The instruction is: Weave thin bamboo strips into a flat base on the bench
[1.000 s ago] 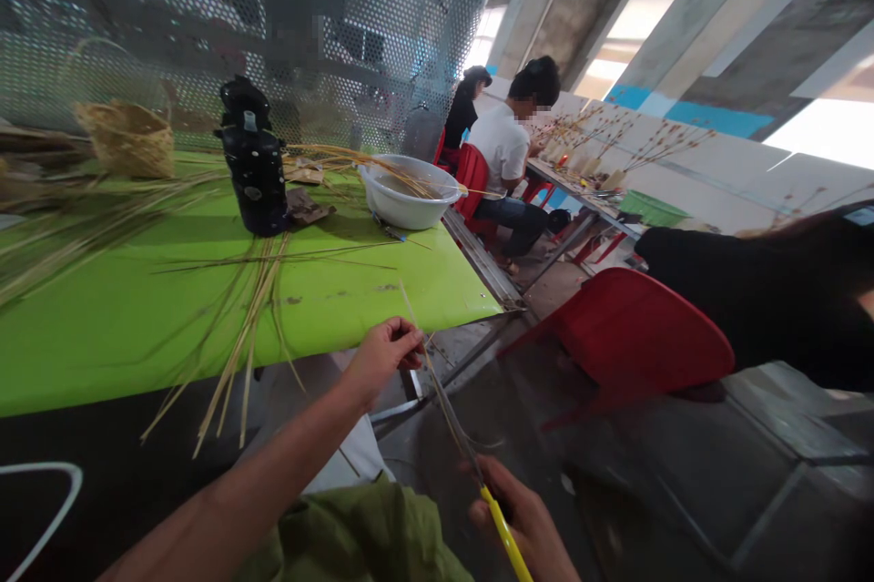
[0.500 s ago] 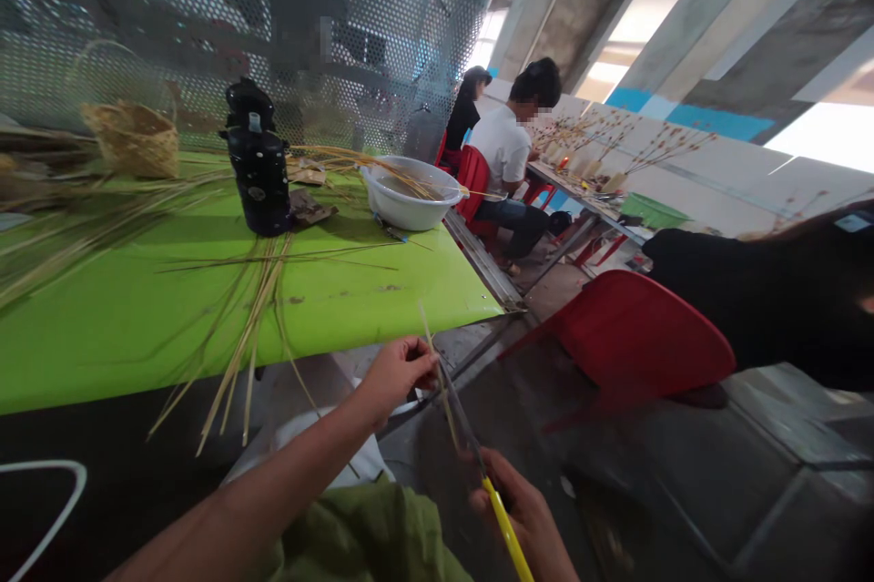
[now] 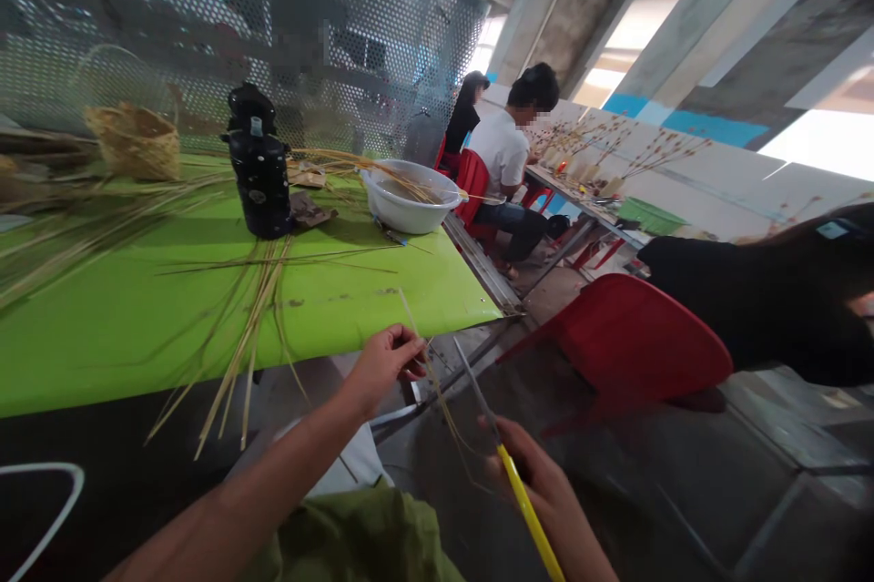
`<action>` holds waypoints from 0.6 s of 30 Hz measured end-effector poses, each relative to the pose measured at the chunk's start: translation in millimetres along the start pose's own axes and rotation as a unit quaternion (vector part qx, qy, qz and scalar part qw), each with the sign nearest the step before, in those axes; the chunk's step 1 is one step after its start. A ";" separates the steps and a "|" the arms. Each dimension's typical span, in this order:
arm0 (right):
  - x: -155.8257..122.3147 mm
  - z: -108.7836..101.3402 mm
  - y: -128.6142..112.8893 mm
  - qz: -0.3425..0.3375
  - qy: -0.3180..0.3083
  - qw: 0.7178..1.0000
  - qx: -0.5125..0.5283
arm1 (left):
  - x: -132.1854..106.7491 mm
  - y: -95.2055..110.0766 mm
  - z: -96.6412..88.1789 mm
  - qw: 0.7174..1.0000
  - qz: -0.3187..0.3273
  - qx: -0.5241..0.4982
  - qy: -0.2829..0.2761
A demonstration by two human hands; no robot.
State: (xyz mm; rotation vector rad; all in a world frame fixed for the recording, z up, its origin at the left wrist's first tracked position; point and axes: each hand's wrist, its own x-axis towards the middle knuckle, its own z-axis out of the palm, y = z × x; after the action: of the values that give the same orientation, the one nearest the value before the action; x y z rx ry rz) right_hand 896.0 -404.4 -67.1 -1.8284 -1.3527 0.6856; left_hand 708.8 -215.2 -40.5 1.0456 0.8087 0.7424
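My left hand (image 3: pixel 391 363) pinches a thin bamboo strip (image 3: pixel 442 400) just off the table's front edge. The strip's top end sticks up past my fingers, and its lower part hangs toward my other hand, where it looks split or doubled. In my right hand (image 3: pixel 529 473) is a knife (image 3: pixel 479 389) with a yellow handle and a narrow blade that points up and to the left. Its blade is apart from the strip. Whether my right fingers also touch the strip's lower end is blurred.
On the green table (image 3: pixel 355 300) lie more bamboo strips (image 3: pixel 252 336), some jutting over the front edge. A black bottle (image 3: pixel 256 172), a white basin (image 3: pixel 410 209) and a woven basket (image 3: pixel 137 145) stand there. To my right, a person in black sits by a red chair (image 3: pixel 628 336).
My left hand and the strip have shifted slightly left and up. The knife has swung right, away from the strip, and my right hand has moved a little right.
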 end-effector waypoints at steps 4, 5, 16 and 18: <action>51.2 -21.1 -21.9 0.023 0.028 0.988 -0.149 | -0.2 2.2 -4.9 1.000 0.008 0.011 0.003; 66.0 -24.6 -27.0 0.015 0.033 0.981 -0.191 | -0.1 2.7 -6.3 1.000 0.009 0.013 0.005; 203.4 -21.0 -56.2 -0.124 0.028 0.938 -0.322 | 3.9 10.1 -17.6 1.000 0.011 0.012 0.021; 219.9 -18.9 -56.4 -0.139 0.035 0.938 -0.315 | 5.0 11.8 -19.0 1.000 0.012 0.007 0.024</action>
State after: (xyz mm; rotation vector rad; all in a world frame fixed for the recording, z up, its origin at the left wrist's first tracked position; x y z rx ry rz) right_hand 945.1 -190.1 -7.3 -2.0434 -1.8809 0.0216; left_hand 693.4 -198.8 -35.8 1.0543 0.8457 0.7858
